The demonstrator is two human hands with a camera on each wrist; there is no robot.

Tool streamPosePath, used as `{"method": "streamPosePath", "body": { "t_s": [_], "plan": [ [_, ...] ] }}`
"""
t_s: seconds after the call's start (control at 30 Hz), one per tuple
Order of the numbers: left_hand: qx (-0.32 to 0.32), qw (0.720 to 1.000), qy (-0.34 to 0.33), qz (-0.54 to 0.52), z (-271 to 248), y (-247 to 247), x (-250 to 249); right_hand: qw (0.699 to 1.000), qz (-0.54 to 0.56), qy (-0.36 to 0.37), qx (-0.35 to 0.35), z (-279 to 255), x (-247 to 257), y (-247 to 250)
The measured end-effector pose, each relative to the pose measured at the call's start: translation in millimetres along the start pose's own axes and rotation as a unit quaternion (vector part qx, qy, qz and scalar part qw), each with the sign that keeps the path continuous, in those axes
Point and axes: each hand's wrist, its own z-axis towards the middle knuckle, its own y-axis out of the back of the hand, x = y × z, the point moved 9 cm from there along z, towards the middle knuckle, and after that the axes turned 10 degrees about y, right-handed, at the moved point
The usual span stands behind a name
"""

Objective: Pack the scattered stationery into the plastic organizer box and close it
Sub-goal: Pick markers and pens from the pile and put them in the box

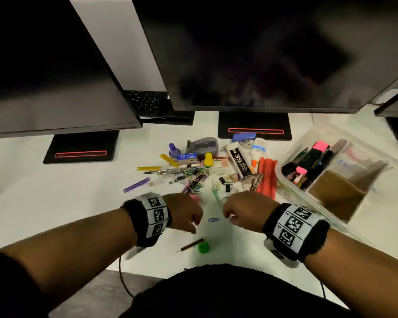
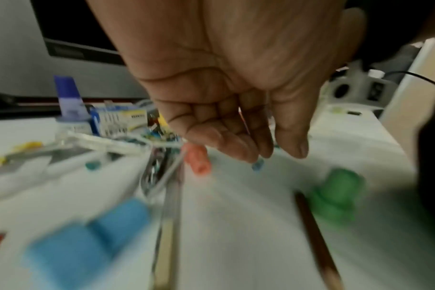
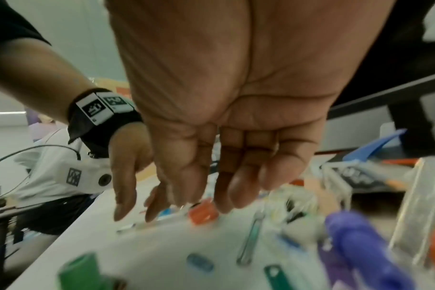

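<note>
Scattered stationery (image 1: 200, 173) lies heaped mid-desk: paper clips, binder clips, pens, a staple box, glue. The clear plastic organizer box (image 1: 296, 145) stands open at the right and holds pens and highlighters. My left hand (image 1: 194, 226) (image 2: 273, 155) hovers just in front of the heap, fingers hanging loose and holding nothing. My right hand (image 1: 228, 218) (image 3: 204, 204) hovers beside it, also loose and holding nothing. A small blue clip (image 1: 213, 219) (image 3: 200, 263) lies on the desk between the hands. An orange cap (image 2: 197, 160) (image 3: 202, 213) sits under the fingertips. Both wrist views are blurred.
A green cap (image 1: 203, 246) and a short pencil (image 1: 191, 245) lie near the desk's front edge. Two dark monitors (image 1: 251, 53) overhang the back of the desk on black stands (image 1: 254, 126). A black cable (image 1: 122, 278) hangs off the front edge.
</note>
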Motion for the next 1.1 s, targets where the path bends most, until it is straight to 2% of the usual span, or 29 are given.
{"method": "streamPosePath", "body": {
  "t_s": [0.1,0.17,0.37,0.47,0.6,0.8,0.87,0.97,1.03,1.1],
  "plan": [
    [0.021,0.999,-0.027,0.034,-2,-34,1,0.997,0.021,0.029,0.066,20,17,-32],
    [0.020,0.998,-0.024,0.046,1,-46,4,0.994,0.045,0.018,0.095,28,20,-49],
    [-0.011,0.999,-0.037,0.036,3,-51,2,0.994,0.045,0.003,0.099,44,27,-69],
    [-0.042,0.997,-0.055,0.028,4,-45,1,0.995,0.063,0.020,0.073,53,35,-70],
    [-0.033,0.998,-0.039,0.032,6,-48,11,0.997,0.076,0.029,0.009,57,32,-60],
    [-0.062,0.998,-0.018,0.009,7,-37,24,0.997,0.078,0.022,-0.017,63,32,-54],
    [-0.078,0.997,0.002,0.007,5,-33,33,0.992,0.096,0.006,-0.076,65,22,-42],
    [-0.094,0.994,0.009,-0.059,2,-29,48,0.982,0.101,-0.016,-0.156,69,9,-23],
    [-0.098,0.990,0.019,-0.102,1,-23,60,0.983,0.087,-0.002,-0.162,75,13,-17],
    [-0.097,0.986,0.030,-0.136,2,-17,73,0.987,0.071,0.042,-0.136,87,29,-19]
  ]
}}
